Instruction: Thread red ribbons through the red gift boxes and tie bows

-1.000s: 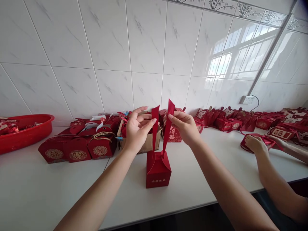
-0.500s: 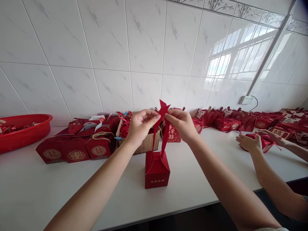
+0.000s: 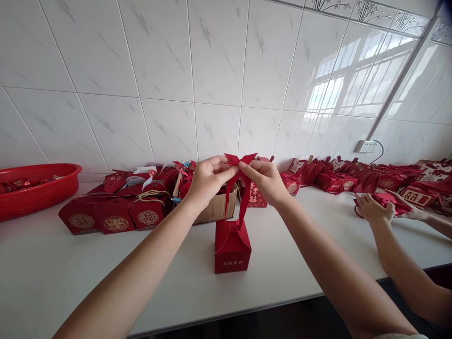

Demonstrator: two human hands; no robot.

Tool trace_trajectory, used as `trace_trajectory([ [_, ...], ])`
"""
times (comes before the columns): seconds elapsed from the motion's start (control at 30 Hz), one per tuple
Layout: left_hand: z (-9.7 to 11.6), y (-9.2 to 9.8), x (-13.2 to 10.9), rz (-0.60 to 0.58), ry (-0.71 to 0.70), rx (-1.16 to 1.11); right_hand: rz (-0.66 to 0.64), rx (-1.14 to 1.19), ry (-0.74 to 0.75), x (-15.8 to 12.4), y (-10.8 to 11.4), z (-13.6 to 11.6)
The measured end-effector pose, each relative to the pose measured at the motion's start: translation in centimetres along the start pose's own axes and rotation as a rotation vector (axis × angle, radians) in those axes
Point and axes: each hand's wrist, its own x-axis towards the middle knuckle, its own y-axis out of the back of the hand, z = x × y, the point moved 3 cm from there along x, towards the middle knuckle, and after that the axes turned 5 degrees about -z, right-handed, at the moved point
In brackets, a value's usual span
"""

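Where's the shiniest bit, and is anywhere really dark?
Head view: bright window reflection on the glossy wall tiles, upper right; head view again: deep shadow beneath the white table, plus a dark top-right picture corner.

安居乐业 on front box (image 3: 232, 254), 歡喜 on left box (image 3: 115, 184), 囍 on right box (image 3: 418, 197)

The wall (image 3: 219, 56) was tiled in grey-veined white beneath a bamboo-patterned border (image 3: 369, 12). To the right, a bright barred reflection (image 3: 323, 94), apparently a window's, shone near a socket plate (image 3: 366, 146); a long white table (image 3: 282, 263) stood below.
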Motion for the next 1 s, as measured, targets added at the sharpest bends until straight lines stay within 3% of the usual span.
trace_trajectory([
  [0.3,-0.5,0.0,-0.4,0.03,-0.168,0.091,-0.123,0.433,-0.116,-0.1,-0.1,1.1],
  [0.43,0.0,-0.1,-0.6,-0.111,-0.09,0.1,-0.161,0.383,-0.104,0.0,0.8,1.4],
  [0.57,0.2,0.0,-0.8,-0.282,0.073,0.123,-0.265,0.156,0.003,-0.1,1.7,1.2],
  [0.67,-0.1,0.3,-0.9,-0.345,0.137,0.202,-0.359,-0.102,0.106,-0.5,2.0,0.7],
  [0.8,-0.5,0.9,-1.1,-0.274,0.181,0.283,-0.413,-0.558,0.358,-1.0,1.8,-0.1],
  [1.0,-1.2,1.2,-1.1,-0.157,0.245,0.091,-0.262,-1.094,0.549,-1.6,1.1,-0.1],
])
